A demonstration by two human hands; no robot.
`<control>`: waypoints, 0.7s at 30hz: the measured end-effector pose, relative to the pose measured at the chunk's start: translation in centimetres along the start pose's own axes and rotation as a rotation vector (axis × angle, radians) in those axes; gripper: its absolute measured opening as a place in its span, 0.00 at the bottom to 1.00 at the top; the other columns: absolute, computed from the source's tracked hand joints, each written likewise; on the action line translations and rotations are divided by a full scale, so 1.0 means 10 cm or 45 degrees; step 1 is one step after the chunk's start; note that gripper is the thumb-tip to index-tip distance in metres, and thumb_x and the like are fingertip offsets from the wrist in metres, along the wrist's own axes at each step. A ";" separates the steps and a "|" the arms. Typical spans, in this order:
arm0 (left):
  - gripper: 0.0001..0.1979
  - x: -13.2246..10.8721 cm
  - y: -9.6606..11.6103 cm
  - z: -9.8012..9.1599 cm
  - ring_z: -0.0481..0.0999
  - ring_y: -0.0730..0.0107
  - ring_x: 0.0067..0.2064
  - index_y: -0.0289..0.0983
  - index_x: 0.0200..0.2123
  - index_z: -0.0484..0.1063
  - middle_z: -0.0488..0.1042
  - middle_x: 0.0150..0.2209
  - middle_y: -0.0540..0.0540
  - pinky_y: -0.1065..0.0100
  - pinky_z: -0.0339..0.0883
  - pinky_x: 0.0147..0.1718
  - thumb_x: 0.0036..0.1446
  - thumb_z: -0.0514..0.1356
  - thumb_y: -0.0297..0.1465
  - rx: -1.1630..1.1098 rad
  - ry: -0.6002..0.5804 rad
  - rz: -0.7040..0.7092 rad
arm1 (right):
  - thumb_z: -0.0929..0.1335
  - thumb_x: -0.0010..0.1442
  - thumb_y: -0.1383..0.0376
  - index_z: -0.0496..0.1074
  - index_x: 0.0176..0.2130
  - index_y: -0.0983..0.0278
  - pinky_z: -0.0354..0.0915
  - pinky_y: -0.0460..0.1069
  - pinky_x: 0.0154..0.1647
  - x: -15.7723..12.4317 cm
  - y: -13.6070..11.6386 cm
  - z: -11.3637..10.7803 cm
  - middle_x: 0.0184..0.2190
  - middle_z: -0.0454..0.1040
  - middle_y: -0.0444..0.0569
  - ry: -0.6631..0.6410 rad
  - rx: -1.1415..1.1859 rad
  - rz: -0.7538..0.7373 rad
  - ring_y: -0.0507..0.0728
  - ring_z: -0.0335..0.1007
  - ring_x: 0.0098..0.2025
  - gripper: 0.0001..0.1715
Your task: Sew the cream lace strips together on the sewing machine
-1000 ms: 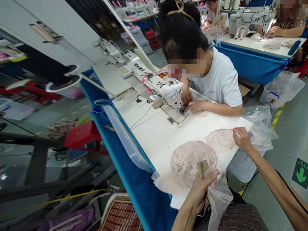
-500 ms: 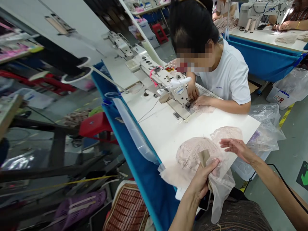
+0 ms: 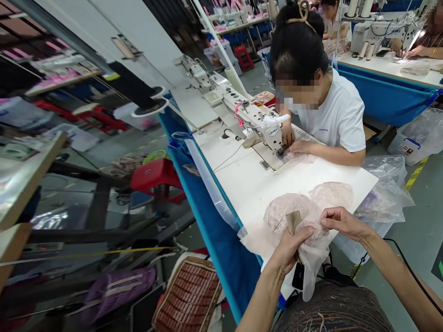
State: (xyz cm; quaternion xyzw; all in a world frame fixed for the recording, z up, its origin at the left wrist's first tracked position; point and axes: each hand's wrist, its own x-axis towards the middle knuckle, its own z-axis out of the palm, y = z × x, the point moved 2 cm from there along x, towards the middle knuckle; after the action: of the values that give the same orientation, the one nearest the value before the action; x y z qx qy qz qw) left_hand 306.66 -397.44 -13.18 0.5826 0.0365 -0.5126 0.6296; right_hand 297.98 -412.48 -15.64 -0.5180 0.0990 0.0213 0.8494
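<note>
A pale pink lace garment with rounded cups lies over the near corner of the white table, its sheer fabric hanging off the edge. My left hand is closed on this fabric, thumb on top, with a flat grey-brown piece sticking up beside the thumb. My right hand pinches the sheer fabric at its right side, thumb and index finger together. Beyond the garment, another person's hands rest on pale fabric beside the needle of a white sewing machine.
The other person sits at the far side of the table. Blue cloth hangs along its left edge. Clear plastic bags lie at the right. A red stool and woven seat stand left.
My right hand has come from open above the garment to pinching its fabric. The view has shifted, so the table appears farther right. My left hand keeps its hold.
</note>
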 end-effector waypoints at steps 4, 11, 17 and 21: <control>0.26 -0.04 0.00 -0.01 0.75 0.61 0.33 0.32 0.38 0.74 0.77 0.31 0.41 0.67 0.68 0.33 0.35 0.75 0.37 0.039 0.011 0.040 | 0.74 0.53 0.52 0.74 0.29 0.66 0.66 0.48 0.35 -0.03 0.03 0.06 0.24 0.73 0.44 0.028 0.020 0.006 0.52 0.71 0.28 0.19; 0.24 -0.07 0.02 0.00 0.73 0.62 0.33 0.33 0.36 0.74 0.75 0.30 0.42 0.67 0.67 0.33 0.38 0.73 0.41 0.091 -0.012 0.055 | 0.75 0.52 0.53 0.73 0.28 0.67 0.65 0.45 0.31 -0.10 0.12 0.10 0.23 0.69 0.42 0.063 0.163 0.036 0.50 0.71 0.26 0.19; 0.20 -0.19 -0.07 -0.32 0.69 0.66 0.29 0.34 0.26 0.73 0.71 0.26 0.45 0.69 0.62 0.28 0.34 0.74 0.39 0.125 -0.086 0.060 | 0.74 0.52 0.52 0.70 0.27 0.65 0.69 0.47 0.31 -0.11 0.18 0.09 0.22 0.70 0.44 0.114 0.358 0.013 0.52 0.71 0.25 0.20; 0.22 -0.31 -0.18 -0.61 0.68 0.68 0.26 0.34 0.25 0.71 0.69 0.23 0.47 0.70 0.61 0.25 0.28 0.75 0.38 -0.027 0.020 0.063 | 0.74 0.51 0.51 0.65 0.27 0.63 0.72 0.51 0.35 -0.07 0.20 0.14 0.28 0.76 0.48 0.151 0.496 0.035 0.56 0.75 0.30 0.21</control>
State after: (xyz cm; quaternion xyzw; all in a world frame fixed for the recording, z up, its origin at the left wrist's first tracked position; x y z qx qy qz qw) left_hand 307.36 -390.50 -14.37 0.5805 0.0325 -0.4919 0.6481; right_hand 297.20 -410.29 -16.67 -0.3430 0.1579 -0.0173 0.9258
